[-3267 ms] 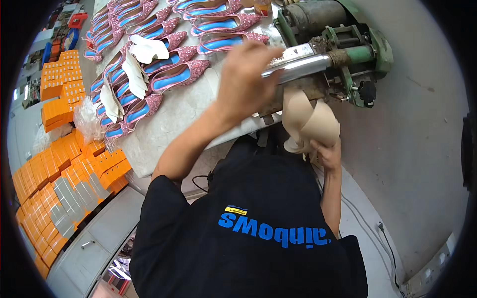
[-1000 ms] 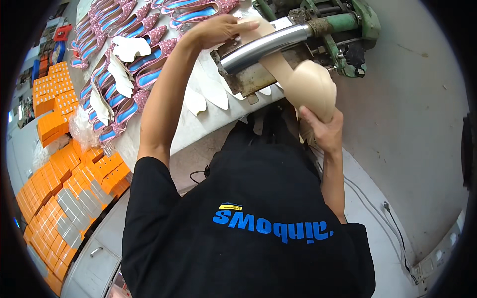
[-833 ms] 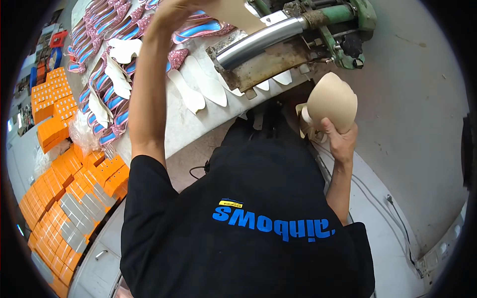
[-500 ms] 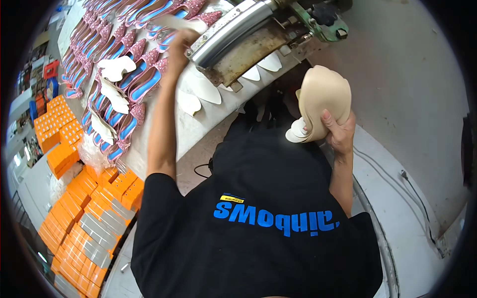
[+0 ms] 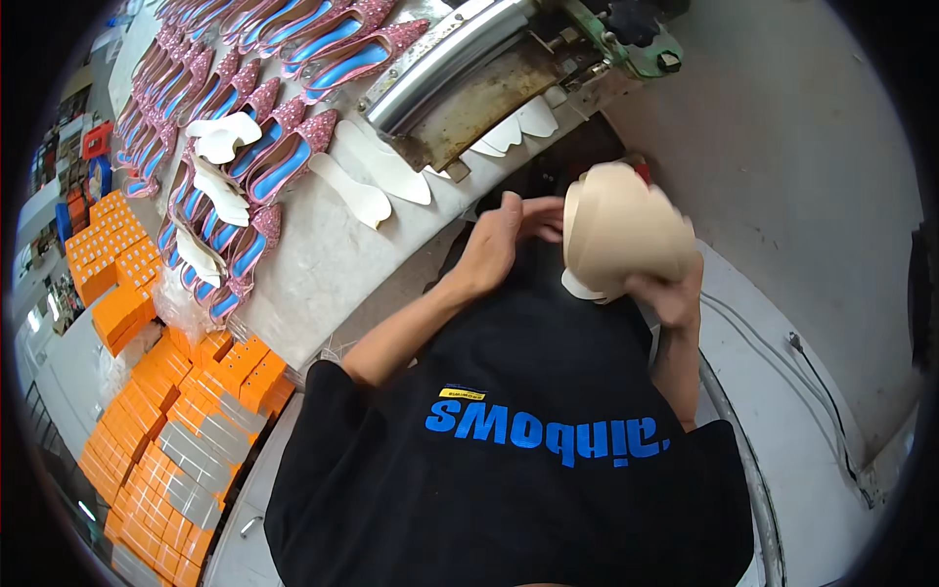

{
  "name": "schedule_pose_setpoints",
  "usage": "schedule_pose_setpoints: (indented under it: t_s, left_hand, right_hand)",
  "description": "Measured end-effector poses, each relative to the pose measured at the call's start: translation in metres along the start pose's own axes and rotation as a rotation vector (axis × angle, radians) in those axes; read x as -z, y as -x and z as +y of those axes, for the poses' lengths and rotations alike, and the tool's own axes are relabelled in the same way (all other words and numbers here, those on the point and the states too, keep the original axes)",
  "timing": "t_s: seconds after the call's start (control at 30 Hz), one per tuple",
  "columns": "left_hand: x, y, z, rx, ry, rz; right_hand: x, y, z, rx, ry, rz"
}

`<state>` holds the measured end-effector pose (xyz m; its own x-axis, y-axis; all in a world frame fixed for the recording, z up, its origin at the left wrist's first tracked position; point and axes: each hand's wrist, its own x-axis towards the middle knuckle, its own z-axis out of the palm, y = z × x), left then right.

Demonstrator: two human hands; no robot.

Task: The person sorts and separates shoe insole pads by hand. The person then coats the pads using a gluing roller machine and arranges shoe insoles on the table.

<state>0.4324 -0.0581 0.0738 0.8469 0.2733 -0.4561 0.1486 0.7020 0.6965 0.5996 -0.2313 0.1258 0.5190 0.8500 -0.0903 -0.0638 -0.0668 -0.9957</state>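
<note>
In my right hand (image 5: 673,293), a thick bundle of beige shoe insoles (image 5: 626,230) is held curved, its top edge blurred by motion. The thumb presses against the lower right side of the bundle. My left hand (image 5: 501,240) is beside the bundle's left edge, with thumb up and fingers stretched toward it, and nothing shows in it. A pale insole (image 5: 354,194) lies on the bench beyond my left forearm, and a second insole (image 5: 386,166) lies alongside, reaching toward the roller machine (image 5: 455,73).
Rows of pink glittery pointed shoes (image 5: 289,157) with blue linings cover the bench's (image 5: 323,279) far left, some with white insoles (image 5: 223,137) on top. More pale tips (image 5: 501,135) stick out under the machine. Orange boxes (image 5: 147,440) are stacked left; a cable (image 5: 831,416) runs right.
My left hand has come back from the machine's left end to the insole bundle; the blurred pale piece near it is gone from there. The bundle has tilted and shifted slightly down.
</note>
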Motion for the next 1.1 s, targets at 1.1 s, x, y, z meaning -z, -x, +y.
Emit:
schedule_pose_setpoints:
  t_s: [1.1]
  left_hand:
    - [0.177, -0.103, 0.220, -0.225, -0.291, 0.016]
  right_hand:
    - [-0.015, -0.032, 0.011, -0.049, -0.034, 0.067]
